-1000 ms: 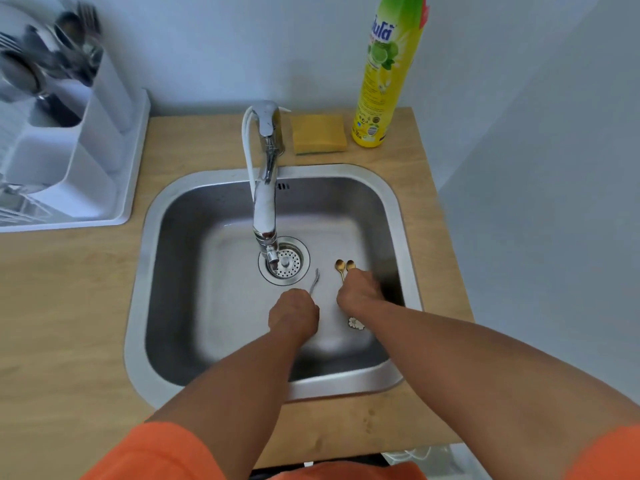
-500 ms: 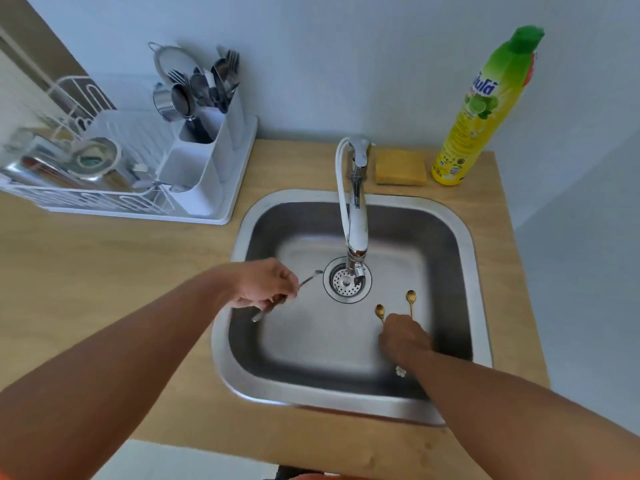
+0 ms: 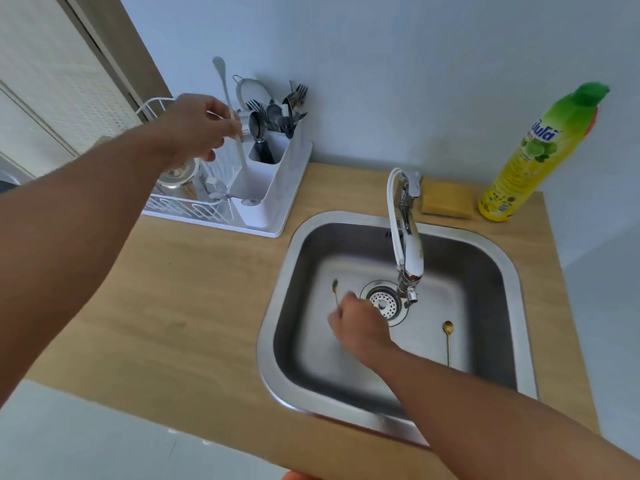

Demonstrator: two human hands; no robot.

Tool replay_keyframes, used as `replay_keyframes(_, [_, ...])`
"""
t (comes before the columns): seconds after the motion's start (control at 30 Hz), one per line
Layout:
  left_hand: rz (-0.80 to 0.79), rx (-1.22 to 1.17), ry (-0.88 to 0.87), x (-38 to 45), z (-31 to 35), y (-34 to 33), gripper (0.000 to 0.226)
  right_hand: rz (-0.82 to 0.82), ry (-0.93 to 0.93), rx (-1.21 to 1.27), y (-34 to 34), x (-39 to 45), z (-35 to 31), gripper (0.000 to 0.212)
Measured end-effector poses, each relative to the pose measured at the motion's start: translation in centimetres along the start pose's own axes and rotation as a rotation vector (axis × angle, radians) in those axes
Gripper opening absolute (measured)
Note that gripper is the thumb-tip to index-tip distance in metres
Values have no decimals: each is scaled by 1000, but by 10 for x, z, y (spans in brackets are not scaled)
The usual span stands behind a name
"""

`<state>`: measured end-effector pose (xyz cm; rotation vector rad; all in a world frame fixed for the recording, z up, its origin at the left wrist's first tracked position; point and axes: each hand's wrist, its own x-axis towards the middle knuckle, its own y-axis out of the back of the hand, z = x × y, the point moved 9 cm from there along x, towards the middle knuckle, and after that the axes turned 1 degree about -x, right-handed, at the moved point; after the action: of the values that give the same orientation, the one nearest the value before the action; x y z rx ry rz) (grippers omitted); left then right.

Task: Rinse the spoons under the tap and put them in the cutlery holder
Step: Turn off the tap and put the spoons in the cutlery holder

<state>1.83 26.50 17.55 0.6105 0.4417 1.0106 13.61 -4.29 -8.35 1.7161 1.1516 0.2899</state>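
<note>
Head: left hand pinches slim steel spoon; white plastic holder.

- The wooden counter runs under both my arms, pale oak grain, its near edge below my left forearm.
- The steel sink is set into it; my right fingers reach down inside the basin.
- Past my left fingers, the white dish rack tray sits on the counter against the wall.
- Beyond my right fingers, behind the sink's far rim, a yellow sponge lies flat on the wood.
- Just right of the sponge, a yellow-green dish soap bottle stands upright in the far corner, well away from both my hands.
</note>
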Motion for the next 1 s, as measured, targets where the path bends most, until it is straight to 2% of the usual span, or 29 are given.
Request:
replay_keyframes(0.07, [138,18,-60,4,-7,8,11,95,67,103,33,11,-42,18])
replay_keyframes(0.13, [198,81,-84,5,-24,3,9,190,114,210,71,23,-79,14])
replay_keyframes(0.27, [128,280,-23,0,-66,-25,9,389,241,346,151,43,-141,12])
replay_keyframes(0.43, [67,350,-49,-9,-75,-43,9,512,311,312,219,70,-192,11])
replay_keyframes(0.57, [19,381,-43,-15,-71,-47,17,506,319,252,238,88,-221,10])
replay_keyframes(0.73, [56,336,-49,-23,-79,-45,20,444,301,190,227,104,-241,3])
replay_keyframes(0.9, [287,141,-124,-41,-84,-28,26,369,261,132,196,116,-244,2])
replay_keyframes(1.0, [385,67,-67,-56,-98,-21,27,318,241,105,170,119,-242,6])
